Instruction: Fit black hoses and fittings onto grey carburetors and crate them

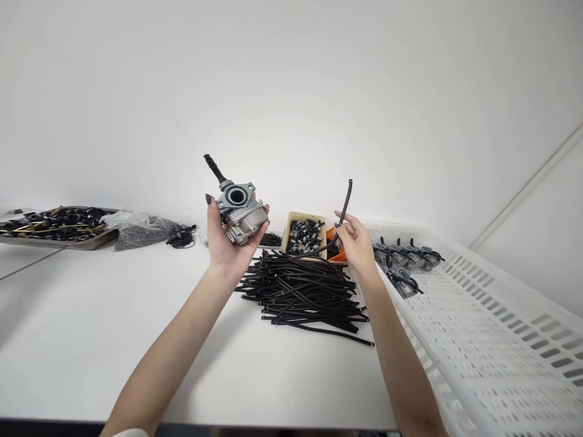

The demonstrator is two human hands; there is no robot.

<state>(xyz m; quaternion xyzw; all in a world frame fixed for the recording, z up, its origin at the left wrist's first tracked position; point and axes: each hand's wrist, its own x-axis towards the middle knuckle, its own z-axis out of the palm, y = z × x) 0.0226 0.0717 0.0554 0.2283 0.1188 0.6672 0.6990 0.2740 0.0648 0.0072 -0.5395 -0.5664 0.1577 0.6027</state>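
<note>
My left hand (223,246) is wrapped round a grey metal carburetor (248,220), holding it up above the table. The carburetor's round black-ringed opening faces me, and a ribbed black rubber cap sticks up from its top left. My right hand (357,243) pinches a thin black rubber hose (347,200) between thumb and fingers. One end of this hose points upward; its other part curves down to the left over the pile. Below and between my hands lies a large heap of similar black hoses (310,291) on the white table (282,376).
A cream bin (286,240) of small black-and-silver parts stands behind the hoses, with an orange basket (337,257) beside it. To the right, a white perforated crate (501,321) holds several carburetors (403,258). At far left are a metal tray (91,243) and a plastic bag (141,230) of small parts.
</note>
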